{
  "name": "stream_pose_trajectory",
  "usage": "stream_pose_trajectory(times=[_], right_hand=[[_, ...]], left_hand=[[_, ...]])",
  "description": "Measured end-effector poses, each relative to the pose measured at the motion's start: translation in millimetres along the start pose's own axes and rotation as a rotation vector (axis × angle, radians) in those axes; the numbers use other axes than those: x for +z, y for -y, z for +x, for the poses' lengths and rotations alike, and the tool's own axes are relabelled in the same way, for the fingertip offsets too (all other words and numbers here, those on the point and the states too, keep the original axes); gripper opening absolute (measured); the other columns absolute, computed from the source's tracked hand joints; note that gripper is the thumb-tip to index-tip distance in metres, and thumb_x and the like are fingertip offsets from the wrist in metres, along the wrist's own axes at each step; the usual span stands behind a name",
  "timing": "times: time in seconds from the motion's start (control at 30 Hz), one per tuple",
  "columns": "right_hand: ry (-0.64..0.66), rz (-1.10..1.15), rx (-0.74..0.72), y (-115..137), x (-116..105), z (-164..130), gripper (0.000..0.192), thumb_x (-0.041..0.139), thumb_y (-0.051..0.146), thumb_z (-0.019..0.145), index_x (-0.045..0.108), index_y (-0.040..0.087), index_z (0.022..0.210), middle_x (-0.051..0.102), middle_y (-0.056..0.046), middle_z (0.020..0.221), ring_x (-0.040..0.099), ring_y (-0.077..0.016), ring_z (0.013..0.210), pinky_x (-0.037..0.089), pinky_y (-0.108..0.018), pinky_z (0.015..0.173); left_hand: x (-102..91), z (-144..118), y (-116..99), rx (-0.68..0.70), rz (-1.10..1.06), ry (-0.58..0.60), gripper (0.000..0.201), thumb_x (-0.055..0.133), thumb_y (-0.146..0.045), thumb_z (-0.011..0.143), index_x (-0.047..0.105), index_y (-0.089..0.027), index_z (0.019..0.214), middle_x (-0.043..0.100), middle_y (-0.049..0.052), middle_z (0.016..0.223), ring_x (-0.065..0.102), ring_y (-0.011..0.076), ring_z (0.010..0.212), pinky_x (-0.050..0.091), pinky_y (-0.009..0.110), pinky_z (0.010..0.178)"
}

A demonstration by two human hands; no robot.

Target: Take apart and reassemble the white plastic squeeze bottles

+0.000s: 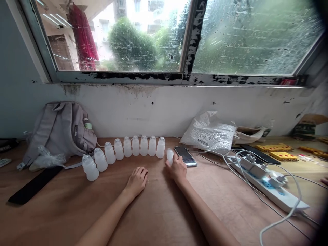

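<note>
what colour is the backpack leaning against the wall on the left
The backpack is light grey with a slight mauve tint, seen in the head view.

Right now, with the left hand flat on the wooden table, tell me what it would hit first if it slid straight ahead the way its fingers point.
Probably the row of small translucent white plastic bottles, near its right end. The left hand points up and slightly right; bare wooden table lies between, though depth is uncertain.

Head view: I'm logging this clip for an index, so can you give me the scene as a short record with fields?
surface: wooden table under a window
right hand: grips a small translucent bottle at the row's right end
left hand: rests on the table, holds nothing
row: nine more bottles standing in a curved line
beside right hand: phone
left side: grey backpack
right side: power strip, white bag
</note>
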State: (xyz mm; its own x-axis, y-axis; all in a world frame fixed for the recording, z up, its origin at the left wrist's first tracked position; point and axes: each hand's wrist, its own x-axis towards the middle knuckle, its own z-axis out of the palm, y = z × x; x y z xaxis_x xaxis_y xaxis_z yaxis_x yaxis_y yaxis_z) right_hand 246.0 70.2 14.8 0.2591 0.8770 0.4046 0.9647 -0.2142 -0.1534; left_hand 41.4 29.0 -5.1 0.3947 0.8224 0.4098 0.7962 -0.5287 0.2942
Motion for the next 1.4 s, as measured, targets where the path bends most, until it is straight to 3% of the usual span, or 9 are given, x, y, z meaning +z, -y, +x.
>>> stream_pose_trajectory(times=[0.27, 0.43, 0.57, 0.67, 0.77, 0.9, 1.03, 1.17, 1.4], right_hand=[[0.180, 0.093, -0.037, -4.9, -26.3, -39.3, 0.030, 0.035, 0.043, 0.082, 0.047, 0.018, 0.092, 0.060, -0.010, 0.079, 0.061, -0.0221, 0.064, 0.039, -0.030, 0.054], [0.211, 0.273, -0.201, 7.7, -29.7, -65.3, 0.030, 0.034, 0.045, 0.082, 0.049, 0.019, 0.085, 0.063, -0.008, 0.071, 0.060, -0.0212, 0.062, 0.036, -0.027, 0.053], [0.302, 0.579, -0.474, 19.8, -33.3, -85.2, 0.032, 0.028, 0.041, 0.087, 0.051, 0.021, 0.079, 0.061, -0.002, 0.066, 0.057, -0.0153, 0.059, 0.035, -0.023, 0.055], [0.305, 0.719, -0.587, 23.4, -36.4, -91.3, 0.033, 0.027, 0.036, 0.088, 0.054, 0.022, 0.075, 0.059, -0.001, 0.069, 0.054, -0.0137, 0.060, 0.037, -0.023, 0.057], [0.256, 0.812, -0.505, 20.5, -33.7, -86.2, 0.028, 0.033, 0.037, 0.085, 0.055, 0.021, 0.078, 0.057, -0.002, 0.071, 0.053, -0.0142, 0.062, 0.041, -0.024, 0.060], [0.236, 1.048, -0.165, 11.6, -18.9, -67.9, 0.029, 0.041, 0.041, 0.080, 0.051, 0.020, 0.097, 0.057, -0.004, 0.085, 0.054, -0.0128, 0.056, 0.046, -0.025, 0.051], [0.425, 1.312, 0.185, 6.2, -8.1, -52.9, 0.043, 0.049, 0.046, 0.072, 0.046, 0.018, 0.104, 0.057, -0.005, 0.083, 0.053, -0.0118, 0.046, 0.039, -0.022, 0.030], [0.608, 1.356, 0.203, 5.8, -12.9, -51.5, 0.034, 0.048, 0.049, 0.072, 0.054, 0.015, 0.075, 0.048, 0.003, 0.049, 0.040, -0.0076, 0.033, 0.028, -0.017, 0.027], [0.369, 1.328, 0.123, 7.2, -26.3, -58.6, 0.033, 0.051, 0.045, 0.070, 0.049, 0.017, 0.053, 0.047, 0.003, 0.045, 0.040, -0.0092, 0.038, 0.029, -0.020, 0.034]], left_hand=[[-0.9, -11.1, -31.8, 0.017, -0.177, -0.051, 0.026, 0.037, -0.020, 0.083, 0.053, -0.020, 0.104, 0.056, 0.007, 0.105, 0.049, 0.0197, 0.101, 0.040, 0.038, 0.090], [7.0, -21.1, -53.1, -0.281, -0.610, -0.147, 0.031, 0.032, -0.027, 0.087, 0.042, -0.020, 0.115, 0.052, 0.008, 0.116, 0.050, 0.0167, 0.105, 0.044, 0.032, 0.088], [12.6, -22.0, -44.9, -0.483, -0.763, -0.197, 0.038, 0.035, -0.031, 0.086, 0.031, -0.019, 0.122, 0.044, 0.012, 0.126, 0.046, 0.0193, 0.113, 0.045, 0.032, 0.087], [11.0, -20.1, -33.2, -0.532, -0.761, -0.214, 0.045, 0.045, -0.031, 0.082, 0.030, -0.018, 0.123, 0.042, 0.015, 0.127, 0.046, 0.0219, 0.113, 0.044, 0.033, 0.087], [3.5, -19.0, -26.0, -0.485, -0.698, -0.142, 0.050, 0.057, -0.029, 0.072, 0.039, -0.017, 0.118, 0.053, 0.013, 0.116, 0.051, 0.0225, 0.107, 0.044, 0.035, 0.087], [-10.8, -22.3, -27.3, -0.284, -0.409, -0.062, 0.050, 0.060, -0.031, 0.067, 0.046, -0.021, 0.114, 0.057, 0.007, 0.111, 0.052, 0.0234, 0.102, 0.042, 0.038, 0.089], [-18.9, -26.6, -34.1, -0.025, -0.311, 0.000, 0.047, 0.052, -0.028, 0.072, 0.043, -0.023, 0.118, 0.054, 0.005, 0.114, 0.052, 0.0201, 0.102, 0.043, 0.033, 0.089], [-17.5, -28.7, -37.4, 0.070, -0.283, 0.017, 0.053, 0.053, -0.028, 0.071, 0.039, -0.022, 0.121, 0.054, 0.005, 0.115, 0.051, 0.0205, 0.102, 0.042, 0.033, 0.090], [-19.6, -34.9, -49.2, -0.006, -0.476, 0.022, 0.061, 0.057, -0.030, 0.067, 0.037, -0.022, 0.123, 0.060, 0.006, 0.104, 0.058, 0.0216, 0.090, 0.047, 0.032, 0.080]])
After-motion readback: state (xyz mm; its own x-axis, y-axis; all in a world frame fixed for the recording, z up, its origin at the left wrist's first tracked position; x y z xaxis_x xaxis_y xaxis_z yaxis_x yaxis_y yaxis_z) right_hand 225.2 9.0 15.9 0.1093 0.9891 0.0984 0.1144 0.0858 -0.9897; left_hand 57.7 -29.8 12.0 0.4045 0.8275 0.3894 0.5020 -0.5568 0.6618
